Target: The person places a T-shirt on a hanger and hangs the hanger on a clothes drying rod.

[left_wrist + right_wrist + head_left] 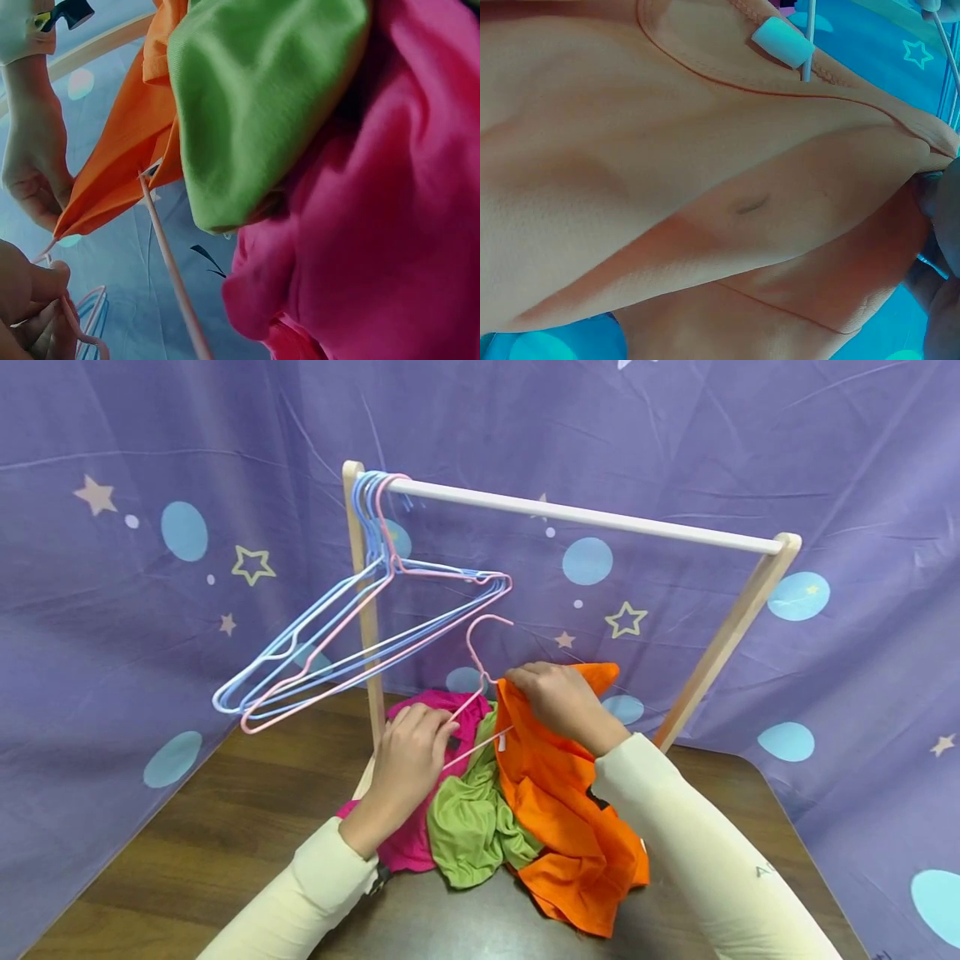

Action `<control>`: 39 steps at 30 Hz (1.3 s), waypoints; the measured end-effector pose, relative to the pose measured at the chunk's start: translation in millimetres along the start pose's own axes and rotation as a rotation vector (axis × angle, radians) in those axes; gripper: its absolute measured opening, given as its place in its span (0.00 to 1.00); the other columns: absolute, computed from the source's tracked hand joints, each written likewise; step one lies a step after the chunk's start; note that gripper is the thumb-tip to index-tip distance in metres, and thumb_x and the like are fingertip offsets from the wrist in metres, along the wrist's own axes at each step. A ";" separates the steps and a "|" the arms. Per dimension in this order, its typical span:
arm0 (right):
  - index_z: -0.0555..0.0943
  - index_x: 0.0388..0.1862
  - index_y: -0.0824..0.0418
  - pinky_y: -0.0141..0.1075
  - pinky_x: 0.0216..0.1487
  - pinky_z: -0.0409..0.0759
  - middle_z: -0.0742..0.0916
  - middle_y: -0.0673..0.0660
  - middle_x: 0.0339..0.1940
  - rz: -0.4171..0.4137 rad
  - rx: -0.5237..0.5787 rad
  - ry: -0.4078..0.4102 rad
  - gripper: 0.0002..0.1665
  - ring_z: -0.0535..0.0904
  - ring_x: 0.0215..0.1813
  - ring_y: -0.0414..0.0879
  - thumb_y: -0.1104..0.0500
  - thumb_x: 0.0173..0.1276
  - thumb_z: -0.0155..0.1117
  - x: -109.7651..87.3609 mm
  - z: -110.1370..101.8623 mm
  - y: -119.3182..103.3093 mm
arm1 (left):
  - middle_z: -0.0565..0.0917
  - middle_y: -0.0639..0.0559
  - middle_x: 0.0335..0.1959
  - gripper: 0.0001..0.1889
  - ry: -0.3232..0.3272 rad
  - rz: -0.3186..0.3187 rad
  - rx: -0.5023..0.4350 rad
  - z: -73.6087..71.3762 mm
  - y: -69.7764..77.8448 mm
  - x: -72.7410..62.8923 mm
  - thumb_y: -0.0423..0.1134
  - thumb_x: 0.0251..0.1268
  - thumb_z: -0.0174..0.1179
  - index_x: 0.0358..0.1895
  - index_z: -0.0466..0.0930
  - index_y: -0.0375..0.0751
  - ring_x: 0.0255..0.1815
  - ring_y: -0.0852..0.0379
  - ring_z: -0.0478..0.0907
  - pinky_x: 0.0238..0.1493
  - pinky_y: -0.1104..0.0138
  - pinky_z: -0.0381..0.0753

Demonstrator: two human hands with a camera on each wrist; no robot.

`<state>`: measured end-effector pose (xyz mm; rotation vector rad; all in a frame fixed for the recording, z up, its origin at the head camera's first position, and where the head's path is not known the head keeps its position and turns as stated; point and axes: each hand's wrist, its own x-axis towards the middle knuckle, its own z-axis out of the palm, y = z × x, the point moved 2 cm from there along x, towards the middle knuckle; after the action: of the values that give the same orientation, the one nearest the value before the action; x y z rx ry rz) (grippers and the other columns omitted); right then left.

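Taking the head view as a dial, a pink wire hanger (477, 748) lies just below centre, its bar running into the neck of an orange cloth garment (558, 793) at 5 o'clock. The left hand (411, 752), at 7, has its fingers curled closed around the hanger's near side; the right hand (561, 700), at 4, pinches the garment's edge, its fingers closed on cloth. If the right fingers loosened, the garment could slide off the bar; a tilted hanger could snag the crumpled lime-green cloth (468, 831) at 6. No container shows; the garment encloses the hanger's far end.
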<state>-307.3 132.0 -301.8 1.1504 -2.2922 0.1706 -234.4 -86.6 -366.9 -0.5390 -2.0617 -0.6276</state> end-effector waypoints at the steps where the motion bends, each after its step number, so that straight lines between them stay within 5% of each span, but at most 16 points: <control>1: 0.87 0.49 0.60 0.47 0.40 0.86 0.89 0.54 0.38 0.005 -0.005 -0.003 0.17 0.87 0.40 0.52 0.74 0.65 0.63 0.2 -0.5 0.5 | 0.83 0.45 0.34 0.08 0.009 0.006 -0.002 0.0 0.5 0.5 0.34 0.64 0.70 0.41 0.86 0.34 0.36 0.45 0.80 0.38 0.52 0.80; 11: 0.87 0.49 0.63 0.48 0.43 0.87 0.90 0.57 0.38 0.050 -0.019 0.008 0.17 0.87 0.41 0.55 0.76 0.64 0.62 0.8 -6.9 7.9 | 0.83 0.42 0.40 0.13 0.063 0.203 -0.023 4.3 22.3 2.5 0.32 0.64 0.66 0.50 0.84 0.31 0.39 0.44 0.77 0.44 0.57 0.79; 16: 0.86 0.48 0.65 0.48 0.42 0.87 0.89 0.58 0.35 0.052 -0.025 0.009 0.16 0.86 0.39 0.56 0.76 0.64 0.62 1.6 -9.1 11.1 | 0.83 0.44 0.40 0.12 -0.071 0.229 -0.031 17.2 33.5 1.5 0.34 0.64 0.69 0.47 0.84 0.33 0.41 0.45 0.77 0.48 0.58 0.79; 24: 0.86 0.49 0.65 0.48 0.44 0.87 0.89 0.58 0.37 0.110 -0.025 -0.028 0.15 0.86 0.39 0.56 0.74 0.66 0.62 0.5 -12.7 14.3 | 0.83 0.46 0.43 0.15 -0.382 0.160 -0.017 41.5 48.9 -4.9 0.43 0.68 0.67 0.49 0.85 0.35 0.47 0.47 0.79 0.56 0.58 0.80; 30: 0.86 0.48 0.64 0.48 0.40 0.86 0.87 0.57 0.34 0.140 -0.011 -0.025 0.13 0.85 0.36 0.56 0.73 0.68 0.62 -1.5 -13.8 17.5 | 0.85 0.45 0.46 0.18 -0.554 0.101 -0.053 60.8 57.0 -10.1 0.46 0.71 0.64 0.52 0.82 0.34 0.51 0.47 0.81 0.59 0.56 0.79; 33: 0.85 0.47 0.63 0.47 0.38 0.86 0.86 0.56 0.32 0.148 -0.001 -0.025 0.12 0.84 0.34 0.55 0.72 0.69 0.61 -2.5 -13.5 19.2 | 0.85 0.46 0.44 0.18 -0.583 0.123 -0.021 68.0 61.1 -11.7 0.49 0.71 0.64 0.49 0.84 0.35 0.49 0.48 0.81 0.57 0.58 0.78; 39: 0.84 0.45 0.63 0.47 0.36 0.84 0.85 0.55 0.30 0.163 0.006 -0.025 0.09 0.83 0.32 0.54 0.71 0.72 0.59 -4.8 -12.0 24.4 | 0.82 0.51 0.32 0.17 -0.519 0.245 0.143 79.0 70.2 -14.3 0.54 0.70 0.64 0.32 0.84 0.43 0.42 0.50 0.75 0.51 0.59 0.74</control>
<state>-318.7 154.8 -291.1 0.9732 -2.4095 0.2258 -235.6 14.6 -400.8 -0.9262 -2.4418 -0.2016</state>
